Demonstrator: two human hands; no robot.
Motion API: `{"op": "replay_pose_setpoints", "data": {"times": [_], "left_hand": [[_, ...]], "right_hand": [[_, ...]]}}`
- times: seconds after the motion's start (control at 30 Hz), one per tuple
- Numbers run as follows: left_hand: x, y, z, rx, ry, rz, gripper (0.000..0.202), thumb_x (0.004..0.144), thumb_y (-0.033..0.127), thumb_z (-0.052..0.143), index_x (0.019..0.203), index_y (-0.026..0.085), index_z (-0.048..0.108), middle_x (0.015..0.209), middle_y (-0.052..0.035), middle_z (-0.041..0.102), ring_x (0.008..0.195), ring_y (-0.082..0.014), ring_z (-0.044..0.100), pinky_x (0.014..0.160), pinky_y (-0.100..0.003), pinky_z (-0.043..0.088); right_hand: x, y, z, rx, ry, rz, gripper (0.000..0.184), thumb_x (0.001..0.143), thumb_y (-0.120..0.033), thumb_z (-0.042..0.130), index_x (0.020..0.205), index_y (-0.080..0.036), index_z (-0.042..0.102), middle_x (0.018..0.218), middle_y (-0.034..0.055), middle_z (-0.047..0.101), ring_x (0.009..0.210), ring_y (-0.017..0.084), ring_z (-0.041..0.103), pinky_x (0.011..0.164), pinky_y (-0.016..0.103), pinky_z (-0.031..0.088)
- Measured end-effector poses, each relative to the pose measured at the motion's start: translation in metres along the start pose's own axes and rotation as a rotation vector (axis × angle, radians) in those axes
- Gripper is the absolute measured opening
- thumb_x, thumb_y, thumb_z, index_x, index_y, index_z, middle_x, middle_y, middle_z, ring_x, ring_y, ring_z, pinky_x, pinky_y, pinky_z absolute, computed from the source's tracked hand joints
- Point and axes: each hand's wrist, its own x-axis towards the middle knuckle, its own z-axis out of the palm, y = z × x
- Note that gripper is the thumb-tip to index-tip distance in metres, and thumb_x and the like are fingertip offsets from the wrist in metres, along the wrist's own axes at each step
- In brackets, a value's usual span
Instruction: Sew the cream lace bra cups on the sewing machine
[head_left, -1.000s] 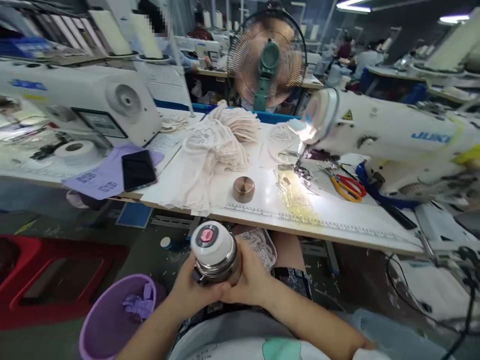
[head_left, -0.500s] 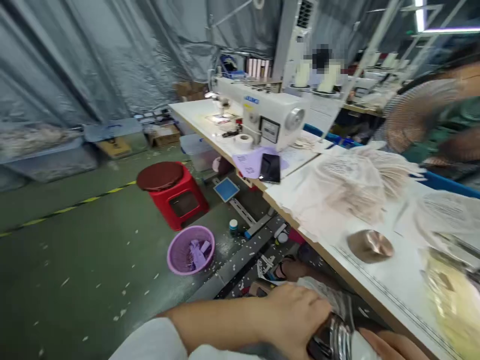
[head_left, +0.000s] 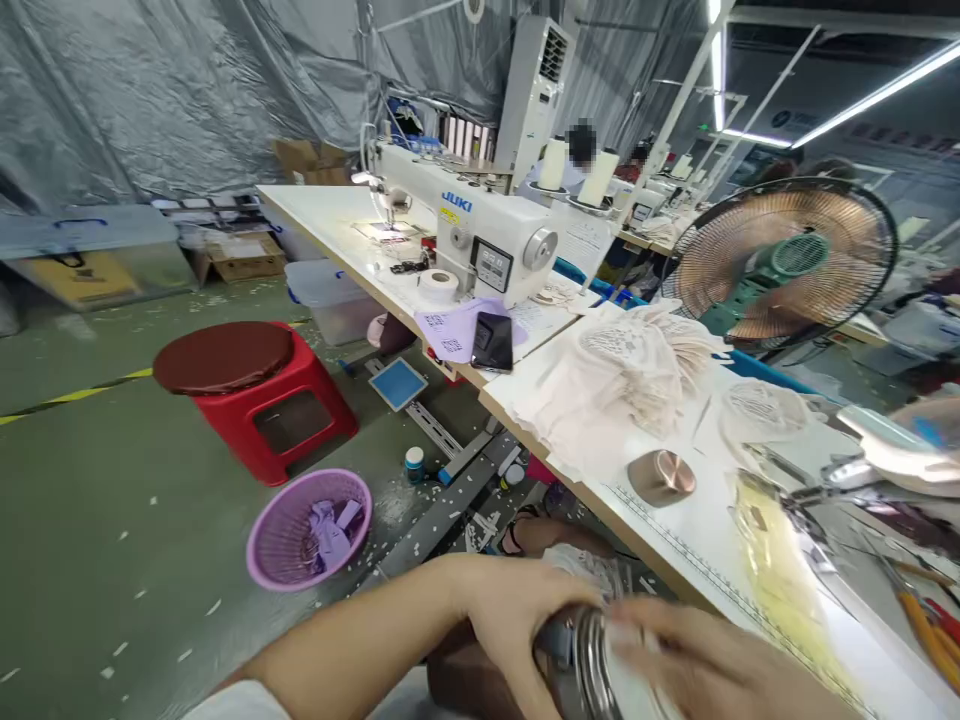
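Low in the head view my left hand (head_left: 517, 625) wraps around the steel body of a flask (head_left: 581, 660) held over my lap. My right hand (head_left: 705, 665) is blurred and curls over the flask's white top end. A round copper-coloured cap (head_left: 661, 476) lies on the white sewing table (head_left: 697, 520) just above my hands. A heap of pale lace pieces (head_left: 630, 375) sits behind it.
A Juki sewing machine (head_left: 465, 225) stands on the adjoining table with a black phone (head_left: 493, 341) on purple paper. On the floor are a purple basket (head_left: 309, 528) and a red stool (head_left: 251, 390). A fan (head_left: 784, 265) runs at the right. Orange-handled scissors (head_left: 926, 615) lie far right.
The view swung left from the sewing table toward the floor and then settled. Both hands stayed on the flask, the right hand now moving over its top.
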Motion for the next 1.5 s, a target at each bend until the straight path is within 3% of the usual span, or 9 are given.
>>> {"op": "replay_pose_setpoints", "data": {"times": [0.2,0.33,0.47,0.63,0.8,0.93,1.2,1.37,1.5], "left_hand": [[-0.002,0.018,0.005,0.459,0.453,-0.346,0.052,0.065,0.039,0.066,0.11,0.017,0.053,0.109,-0.0132,0.065,0.102,-0.0336,0.062,0.088,-0.045,0.05],[-0.001,0.011,-0.001,0.407,0.455,-0.325,0.042,0.068,0.038,0.059,0.104,0.018,0.052,0.104,-0.0102,0.066,0.097,-0.0319,0.065,0.079,-0.043,0.052],[0.001,0.003,-0.003,0.428,0.509,-0.3,0.052,0.068,0.042,0.056,0.113,0.017,0.05,0.11,-0.0123,0.067,0.099,-0.0336,0.065,0.079,-0.044,0.053],[0.004,-0.001,0.0,0.443,0.507,-0.301,0.056,0.066,0.044,0.055,0.116,0.019,0.05,0.113,-0.0119,0.067,0.102,-0.0325,0.066,0.082,-0.042,0.054],[0.008,-0.006,0.001,0.578,0.598,-0.316,0.054,0.07,0.043,0.051,0.115,0.013,0.053,0.111,-0.018,0.067,0.101,-0.0369,0.066,0.082,-0.046,0.053],[0.008,-0.012,0.003,0.547,0.593,-0.237,0.053,0.071,0.047,0.052,0.115,0.017,0.051,0.106,-0.0135,0.068,0.093,-0.0339,0.068,0.077,-0.043,0.054],[0.016,-0.042,0.016,0.654,0.715,-0.342,0.047,0.084,0.041,0.041,0.122,0.015,0.036,0.119,-0.0249,0.059,0.108,-0.0407,0.061,0.087,-0.051,0.05],[0.008,-0.049,0.005,0.609,0.736,-0.302,0.045,0.085,0.041,0.044,0.123,0.024,0.029,0.121,-0.0158,0.058,0.108,-0.0375,0.06,0.088,-0.05,0.049],[0.003,-0.043,0.001,0.484,0.733,-0.363,0.05,0.083,0.05,0.044,0.123,0.024,0.031,0.115,-0.0138,0.061,0.103,-0.0364,0.063,0.078,-0.046,0.053]], "right_hand": [[0.041,-0.015,-0.019,-0.073,-0.231,0.523,0.044,0.093,-0.05,0.044,0.099,-0.011,0.063,0.079,0.0145,0.07,0.077,0.031,0.069,0.065,0.041,0.055],[0.044,-0.009,-0.02,0.14,-0.156,0.185,0.073,0.079,-0.054,0.068,0.135,-0.014,0.045,0.131,0.0196,0.056,0.119,0.028,0.057,0.092,0.036,0.051],[0.042,-0.003,-0.015,0.11,-0.256,0.49,0.059,0.084,-0.059,0.06,0.118,-0.011,0.056,0.093,0.0137,0.068,0.089,0.028,0.067,0.076,0.038,0.053],[0.043,0.001,-0.013,0.227,-0.144,0.273,0.073,0.081,-0.059,0.063,0.135,-0.014,0.044,0.125,0.0174,0.06,0.112,0.026,0.059,0.091,0.036,0.048],[0.049,0.001,-0.007,0.09,-0.226,0.662,0.06,0.089,-0.064,0.046,0.113,-0.01,0.055,0.094,0.0158,0.068,0.092,0.029,0.065,0.078,0.039,0.05],[0.052,0.003,-0.005,0.149,-0.116,0.377,0.063,0.081,-0.058,0.063,0.126,-0.016,0.051,0.11,0.0123,0.064,0.104,0.024,0.061,0.087,0.034,0.049],[0.087,-0.009,0.021,-0.015,-0.14,0.778,0.043,0.096,-0.054,0.039,0.11,-0.019,0.059,0.097,0.0095,0.069,0.092,0.025,0.065,0.075,0.036,0.051],[0.082,0.018,-0.005,-0.027,0.028,0.719,0.058,0.085,-0.06,0.057,0.128,-0.021,0.053,0.111,0.0126,0.066,0.106,0.029,0.061,0.085,0.042,0.05],[0.077,0.062,-0.031,-0.104,0.151,0.789,0.059,0.082,-0.04,0.069,0.134,-0.021,0.049,0.122,0.014,0.058,0.117,0.029,0.055,0.098,0.046,0.044]]}}
